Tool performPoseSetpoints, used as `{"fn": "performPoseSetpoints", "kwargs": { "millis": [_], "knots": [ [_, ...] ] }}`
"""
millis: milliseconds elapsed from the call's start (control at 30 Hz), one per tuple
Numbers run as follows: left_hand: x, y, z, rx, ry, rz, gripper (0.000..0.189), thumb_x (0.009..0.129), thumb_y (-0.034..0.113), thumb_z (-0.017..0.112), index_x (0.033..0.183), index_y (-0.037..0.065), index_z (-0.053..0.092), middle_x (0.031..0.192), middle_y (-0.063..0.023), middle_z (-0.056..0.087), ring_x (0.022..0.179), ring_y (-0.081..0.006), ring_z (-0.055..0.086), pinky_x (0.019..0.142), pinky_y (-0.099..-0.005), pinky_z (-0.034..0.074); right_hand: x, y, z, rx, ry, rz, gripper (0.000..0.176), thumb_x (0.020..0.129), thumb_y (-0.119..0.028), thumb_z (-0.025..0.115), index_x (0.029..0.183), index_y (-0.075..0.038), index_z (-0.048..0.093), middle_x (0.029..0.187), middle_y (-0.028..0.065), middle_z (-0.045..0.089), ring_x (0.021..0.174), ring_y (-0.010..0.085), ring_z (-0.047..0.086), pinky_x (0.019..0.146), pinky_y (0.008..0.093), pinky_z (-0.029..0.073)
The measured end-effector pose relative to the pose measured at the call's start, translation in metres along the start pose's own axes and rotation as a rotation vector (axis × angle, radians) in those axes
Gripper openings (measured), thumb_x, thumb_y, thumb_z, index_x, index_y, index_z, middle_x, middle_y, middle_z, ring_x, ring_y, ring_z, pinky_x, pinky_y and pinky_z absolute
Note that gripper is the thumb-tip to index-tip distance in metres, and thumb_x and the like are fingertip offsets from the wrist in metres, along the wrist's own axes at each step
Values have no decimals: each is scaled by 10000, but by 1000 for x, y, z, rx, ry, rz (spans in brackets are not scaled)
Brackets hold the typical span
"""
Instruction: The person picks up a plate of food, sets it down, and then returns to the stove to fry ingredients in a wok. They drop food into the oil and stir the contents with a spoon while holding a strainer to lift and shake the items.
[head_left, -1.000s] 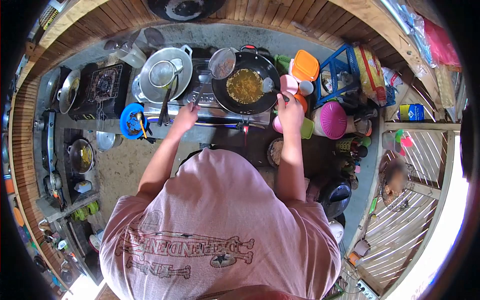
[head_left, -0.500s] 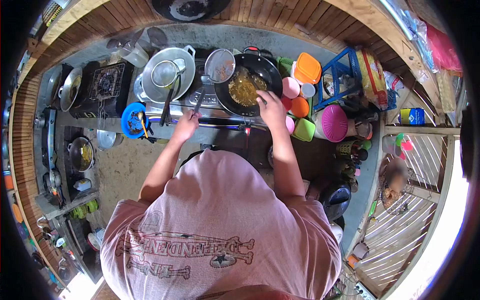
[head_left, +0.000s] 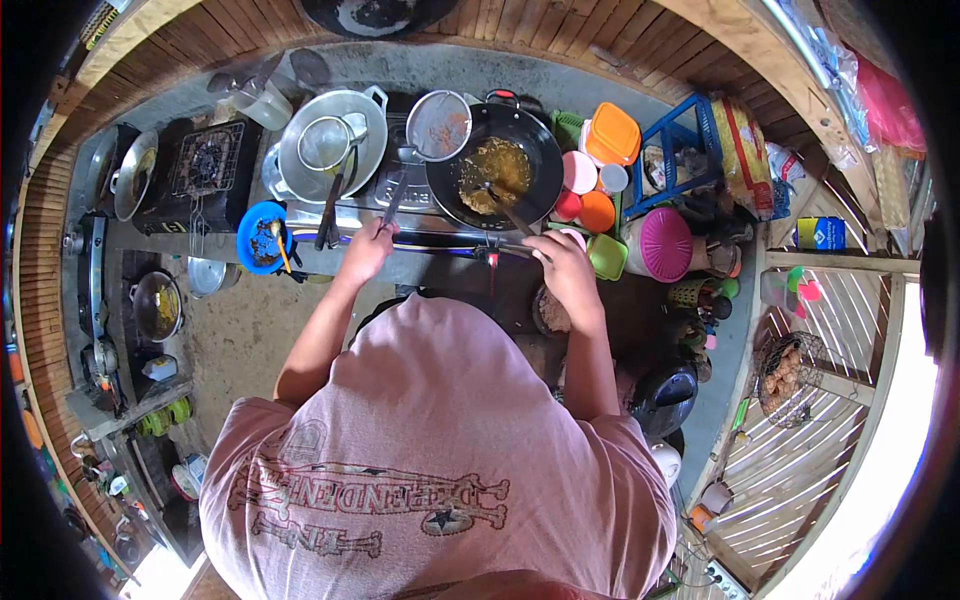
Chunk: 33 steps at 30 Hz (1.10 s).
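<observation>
My left hand (head_left: 368,255) is closed round the handle of a mesh strainer (head_left: 438,125). Reddish-brown bits lie in the strainer, which is held over the left rim of a black wok (head_left: 548,165). In the wok is a yellowish-brown food in liquid (head_left: 497,165). My right hand (head_left: 565,262), just in front of the wok's near right rim, grips the long handle of a cooking spoon or spatula (head_left: 512,212). That utensil's head dips into the food at the near side, so its exact shape is hidden.
Left of the wok, a large aluminium pot (head_left: 375,160) carries another strainer (head_left: 325,143). A blue bowl (head_left: 252,240) holds dark food and an orange-handled utensil. Colourful lidded containers (head_left: 597,212) and a blue rack (head_left: 645,200) stand at the right. A charcoal grill (head_left: 205,160) is farther left.
My right hand has moved back toward my body and slightly right, drawing the utensil's head toward the wok's near side. My left hand and the strainer have barely moved.
</observation>
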<state>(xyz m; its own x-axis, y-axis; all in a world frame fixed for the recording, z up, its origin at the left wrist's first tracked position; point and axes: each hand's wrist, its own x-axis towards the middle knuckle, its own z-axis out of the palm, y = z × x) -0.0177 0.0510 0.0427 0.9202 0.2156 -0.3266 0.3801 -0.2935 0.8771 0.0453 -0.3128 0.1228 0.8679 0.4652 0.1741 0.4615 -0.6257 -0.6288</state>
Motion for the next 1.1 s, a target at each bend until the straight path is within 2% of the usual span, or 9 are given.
{"fn": "performPoseSetpoints", "kwargs": {
  "millis": [267, 367, 433, 533, 667, 733, 967, 1033, 1100],
  "knots": [
    [6, -18, 2, -93, -50, 10, 242, 1017, 203, 479, 1012, -1, 611, 675, -16, 504, 609, -124, 486, 601, -301, 431, 4, 23, -9, -66, 104, 102, 245, 826, -34, 694, 1053, -122, 718, 1007, 105, 657, 933, 342, 629, 786, 421, 510],
    [2, -11, 4, -83, -7, 10, 252, 1007, 201, 467, 975, -4, 611, 641, -19, 522, 576, -122, 476, 552, -306, 380, 19, 34, -1, -29, 147, 140, 263, 825, -22, 689, 1067, -122, 712, 972, 126, 644, 918, 368, 623, 781, 442, 504],
    [2, -12, 3, -138, -40, -30, 234, 1008, 192, 484, 1011, -3, 614, 678, 0, 483, 608, -111, 461, 607, -292, 436, 29, 41, 9, -23, 158, 122, 274, 822, -13, 686, 1071, -124, 711, 966, 131, 638, 913, 370, 622, 777, 445, 503],
    [1, -13, 1, -128, -49, -24, 240, 1008, 197, 482, 1014, 0, 618, 686, -2, 487, 621, -110, 469, 618, -293, 448, 40, 42, 24, -5, 187, 99, 295, 811, 6, 684, 1073, -128, 707, 956, 132, 627, 904, 371, 620, 769, 451, 502],
    [2, -19, 2, -144, -39, -18, 242, 1009, 202, 479, 1016, 6, 621, 687, -4, 489, 623, -109, 471, 629, -295, 458, 48, 31, 34, 26, 167, 27, 297, 806, 8, 687, 1069, -131, 700, 970, 114, 639, 916, 354, 626, 773, 440, 506],
    [2, -18, 2, -113, -11, -4, 279, 1003, 225, 467, 983, -13, 611, 662, -29, 541, 607, -132, 510, 590, -303, 412, 47, 22, 37, 62, 128, -5, 290, 810, 1, 685, 1068, -129, 701, 969, 111, 643, 914, 347, 630, 764, 431, 511],
    [2, -19, 0, -95, -6, -14, 287, 999, 233, 469, 987, -12, 619, 663, -38, 552, 607, -144, 525, 594, -310, 422, 21, -1, 22, 62, 12, 12, 271, 808, -11, 679, 1053, -122, 706, 978, 98, 655, 908, 332, 634, 767, 421, 512],
    [0, -15, -2, -62, -17, -23, 284, 1018, 245, 477, 1010, 3, 625, 682, -17, 516, 623, -111, 500, 625, -298, 466, 15, -7, 12, 52, -1, 13, 263, 811, -15, 678, 1051, -120, 707, 978, 97, 656, 906, 331, 634, 769, 420, 511],
    [-1, -12, -2, -69, -24, -29, 286, 1017, 248, 480, 1012, 1, 625, 680, -15, 515, 620, -109, 498, 626, -296, 466, 10, -12, 2, 51, 0, 6, 248, 801, 1, 700, 1037, -73, 702, 948, 114, 650, 916, 328, 620, 798, 401, 499]
  ]
}}
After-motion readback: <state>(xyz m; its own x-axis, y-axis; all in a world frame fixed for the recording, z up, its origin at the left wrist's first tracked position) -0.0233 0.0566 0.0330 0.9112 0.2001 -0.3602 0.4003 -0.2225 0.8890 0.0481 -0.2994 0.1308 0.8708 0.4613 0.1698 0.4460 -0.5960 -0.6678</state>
